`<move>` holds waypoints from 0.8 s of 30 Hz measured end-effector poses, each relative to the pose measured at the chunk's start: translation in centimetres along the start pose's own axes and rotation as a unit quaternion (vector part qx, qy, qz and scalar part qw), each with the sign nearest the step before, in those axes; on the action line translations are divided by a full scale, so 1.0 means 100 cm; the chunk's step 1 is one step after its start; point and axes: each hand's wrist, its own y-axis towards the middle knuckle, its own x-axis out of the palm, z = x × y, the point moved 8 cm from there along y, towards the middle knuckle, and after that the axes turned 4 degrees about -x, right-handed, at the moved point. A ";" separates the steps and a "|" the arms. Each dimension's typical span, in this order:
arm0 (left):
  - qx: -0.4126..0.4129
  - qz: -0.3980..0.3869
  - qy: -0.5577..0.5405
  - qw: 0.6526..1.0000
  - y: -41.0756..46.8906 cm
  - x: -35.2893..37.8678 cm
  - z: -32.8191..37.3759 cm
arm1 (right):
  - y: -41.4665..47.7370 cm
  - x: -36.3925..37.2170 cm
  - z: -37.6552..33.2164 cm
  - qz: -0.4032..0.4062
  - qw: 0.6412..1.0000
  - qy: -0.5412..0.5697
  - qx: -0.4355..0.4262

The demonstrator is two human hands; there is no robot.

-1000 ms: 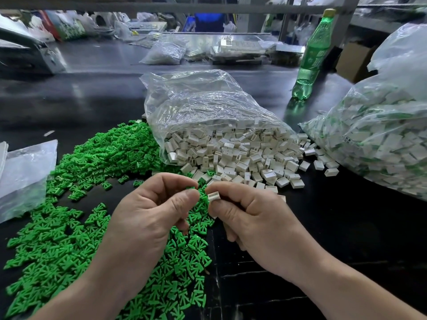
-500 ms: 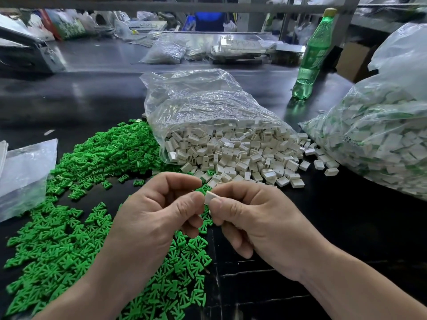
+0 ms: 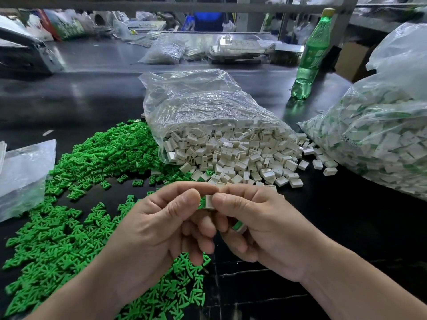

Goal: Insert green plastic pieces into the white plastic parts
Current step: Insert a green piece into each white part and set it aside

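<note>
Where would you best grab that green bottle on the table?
Round the middle of the bottle, coming from its near left side, I'd say. It stands upright with a slim round body, easy to wrap; a full bag lies close on its right, with a box behind that.

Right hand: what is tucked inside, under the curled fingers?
An assembled part, white and green, shows between the lower fingers of the right hand. Whether more lie deeper in the palm is hidden. Its fingertips pinch another white part.
</note>
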 end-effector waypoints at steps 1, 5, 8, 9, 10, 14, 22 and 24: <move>-0.016 -0.019 -0.033 0.999 0.000 0.004 -0.003 | 0.000 0.001 0.001 -0.004 1.000 0.016 0.007; -0.064 -0.033 -0.142 0.987 0.000 0.010 -0.013 | 0.000 0.004 0.004 -0.011 0.998 0.050 0.029; -0.072 -0.005 -0.139 0.988 0.002 0.007 -0.017 | -0.002 0.005 0.004 -0.006 0.999 0.018 0.031; -0.070 0.007 -0.138 0.988 0.002 0.006 -0.018 | -0.002 0.004 0.005 0.000 0.999 0.016 0.035; -0.065 0.018 -0.138 0.988 0.002 0.004 -0.019 | -0.001 0.004 0.007 0.005 0.999 0.020 0.039; -0.035 0.021 -0.154 0.987 0.003 0.007 -0.017 | 0.000 0.007 0.007 0.006 0.997 0.063 0.037; -0.026 0.009 -0.131 0.991 0.003 0.006 -0.014 | 0.000 0.008 0.006 0.013 0.997 0.073 0.019; -0.022 0.010 -0.126 0.992 0.003 0.006 -0.013 | -0.001 0.009 0.005 0.010 0.997 0.073 0.016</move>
